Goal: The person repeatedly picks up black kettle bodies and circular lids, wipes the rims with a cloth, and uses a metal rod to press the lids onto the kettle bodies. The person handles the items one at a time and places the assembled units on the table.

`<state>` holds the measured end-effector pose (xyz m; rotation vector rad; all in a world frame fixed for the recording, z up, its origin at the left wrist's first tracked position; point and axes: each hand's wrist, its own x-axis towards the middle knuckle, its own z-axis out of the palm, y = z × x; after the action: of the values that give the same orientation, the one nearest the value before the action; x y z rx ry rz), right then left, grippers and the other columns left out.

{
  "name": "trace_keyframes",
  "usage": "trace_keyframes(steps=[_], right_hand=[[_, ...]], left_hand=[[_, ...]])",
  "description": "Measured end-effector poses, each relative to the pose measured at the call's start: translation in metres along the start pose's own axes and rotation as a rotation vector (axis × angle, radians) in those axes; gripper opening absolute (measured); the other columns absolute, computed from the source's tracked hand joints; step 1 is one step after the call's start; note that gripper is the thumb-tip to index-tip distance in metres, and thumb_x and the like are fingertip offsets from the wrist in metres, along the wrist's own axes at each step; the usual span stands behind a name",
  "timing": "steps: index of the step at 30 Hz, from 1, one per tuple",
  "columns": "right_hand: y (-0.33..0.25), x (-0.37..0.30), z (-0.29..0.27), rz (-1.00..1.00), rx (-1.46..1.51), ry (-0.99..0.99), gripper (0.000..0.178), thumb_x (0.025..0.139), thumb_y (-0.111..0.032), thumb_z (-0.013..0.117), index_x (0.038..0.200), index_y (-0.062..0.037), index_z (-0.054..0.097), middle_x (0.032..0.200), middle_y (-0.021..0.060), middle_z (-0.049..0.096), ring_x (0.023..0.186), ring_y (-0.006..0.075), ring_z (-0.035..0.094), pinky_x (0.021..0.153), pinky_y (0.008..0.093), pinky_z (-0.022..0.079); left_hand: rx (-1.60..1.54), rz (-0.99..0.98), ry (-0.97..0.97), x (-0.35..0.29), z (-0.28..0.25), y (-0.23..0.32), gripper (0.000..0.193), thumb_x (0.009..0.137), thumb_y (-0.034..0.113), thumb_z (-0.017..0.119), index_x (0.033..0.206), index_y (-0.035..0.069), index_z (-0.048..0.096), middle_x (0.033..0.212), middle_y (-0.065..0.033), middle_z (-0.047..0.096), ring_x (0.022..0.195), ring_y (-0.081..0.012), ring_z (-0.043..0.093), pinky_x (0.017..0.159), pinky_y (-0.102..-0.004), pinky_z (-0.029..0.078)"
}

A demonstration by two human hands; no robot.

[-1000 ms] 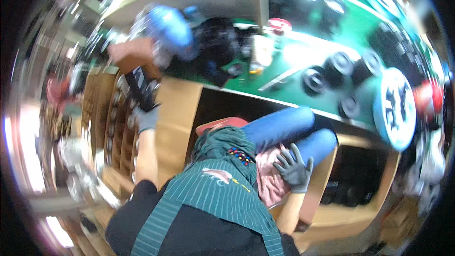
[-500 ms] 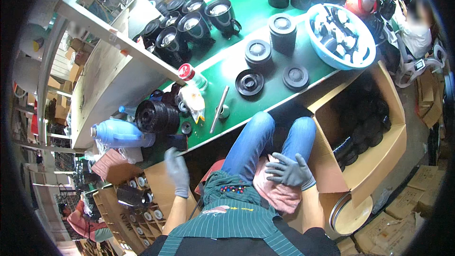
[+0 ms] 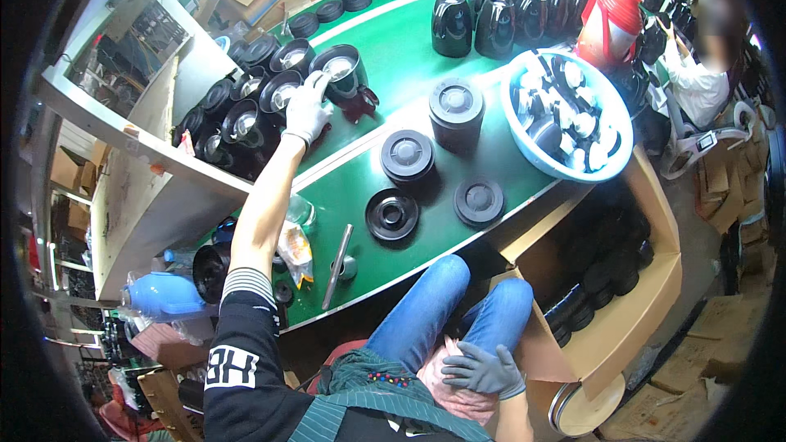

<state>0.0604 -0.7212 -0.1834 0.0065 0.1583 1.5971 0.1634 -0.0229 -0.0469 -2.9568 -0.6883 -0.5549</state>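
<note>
My left hand (image 3: 307,110), in a grey glove, reaches out over the green table to a group of black jug-shaped vessels. Its fingers are stretched out at the rim of the nearest-right black jug (image 3: 347,75), which has a handle and a pale inside. Another black jug (image 3: 280,92) stands just left of these fingers. On my lap, my right hand (image 3: 485,370), also gloved, lies with fingers spread on a pink cloth (image 3: 455,399).
Round black lids (image 3: 407,154) and a black ring-shaped part (image 3: 392,214) lie mid-table. A blue basin (image 3: 524,151) of small parts stands right, above an open cardboard box (image 3: 663,278) of black pieces. A metal bar (image 3: 337,266) and a frame post (image 3: 139,143) are at left.
My left hand has moved from beside my lap up and forward to the black jugs. The right hand stays on the pink cloth. The whole view has shifted.
</note>
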Motion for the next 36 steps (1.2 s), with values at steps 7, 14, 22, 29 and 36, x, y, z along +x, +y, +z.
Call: trace_keyframes(steps=[7,14,22,29,36], right_hand=[[-0.001,0.030,0.047,-0.042,-0.321,0.161,0.098,0.106,-0.069,0.046,0.172,-0.0013,0.019,0.169,0.0288,0.036,0.158,0.0402,0.036,0.132,0.0534,0.026],[-0.036,0.157,0.223,-0.833,-2.194,0.160,0.070,0.091,-0.015,0.080,0.155,-0.0014,0.054,0.153,0.0217,0.058,0.140,0.0393,0.058,0.117,0.0474,0.046],[0.004,0.143,0.231,-0.890,-2.655,0.210,0.045,0.085,-0.011,0.075,0.129,-0.0060,0.064,0.151,0.0173,0.059,0.146,0.0393,0.054,0.111,0.0571,0.047],[0.065,0.052,0.172,-1.065,-1.841,0.638,0.037,0.076,-0.001,0.095,0.105,-0.0006,0.072,0.147,0.0251,0.065,0.136,0.0343,0.065,0.111,0.0433,0.052],[0.062,0.061,0.187,-1.020,-1.665,0.244,0.032,0.079,-0.004,0.094,0.102,-0.0006,0.072,0.151,0.0348,0.058,0.140,0.0357,0.061,0.113,0.0493,0.050]], left_hand=[[-0.239,-0.008,0.224,-0.015,0.013,0.009,0.034,0.088,0.013,0.078,0.121,0.010,0.073,0.117,-0.0142,0.070,0.113,-0.0338,0.070,0.098,-0.0427,0.054],[-0.447,0.316,0.154,-0.134,-0.159,0.119,0.030,0.088,0.008,0.079,0.116,0.008,0.070,0.109,-0.0143,0.067,0.096,-0.0374,0.071,0.079,-0.0458,0.057],[-0.703,0.489,-0.147,-0.289,-0.225,0.202,0.036,0.085,0.004,0.078,0.121,0.008,0.070,0.108,-0.0149,0.071,0.095,-0.0356,0.073,0.080,-0.0460,0.060],[-1.519,-0.689,-0.013,-0.389,-0.155,0.186,0.039,0.102,0.000,0.064,0.141,0.000,0.064,0.126,-0.0072,0.069,0.108,-0.0145,0.066,0.093,-0.0291,0.054],[-1.865,-0.465,-0.888,-0.434,-0.073,0.172,0.053,0.099,0.005,0.071,0.150,0.002,0.058,0.149,-0.0118,0.064,0.130,-0.0229,0.064,0.117,-0.0399,0.049]])
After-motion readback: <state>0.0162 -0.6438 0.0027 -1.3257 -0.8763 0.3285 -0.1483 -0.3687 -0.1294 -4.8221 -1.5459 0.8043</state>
